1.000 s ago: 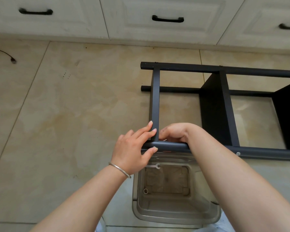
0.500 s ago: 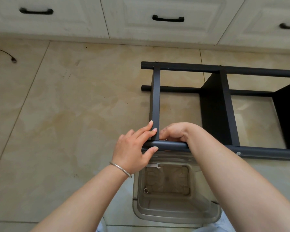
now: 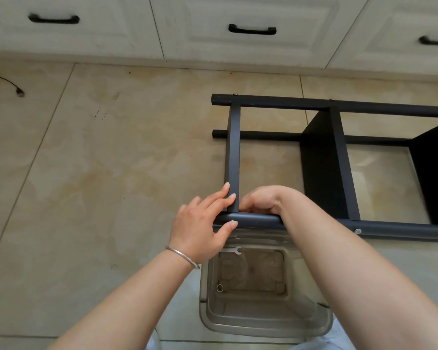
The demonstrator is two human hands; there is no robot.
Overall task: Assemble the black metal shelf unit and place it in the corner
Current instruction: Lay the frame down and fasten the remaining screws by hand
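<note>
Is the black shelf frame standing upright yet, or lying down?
Lying down: the shelf frame has its long posts horizontal over the floor tiles, shelf panels on edge.

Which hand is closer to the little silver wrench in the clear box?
Left. The left hand is just above the small silver wrench in the clear plastic box; the right hand sits farther up, behind the black metal rail.
</note>
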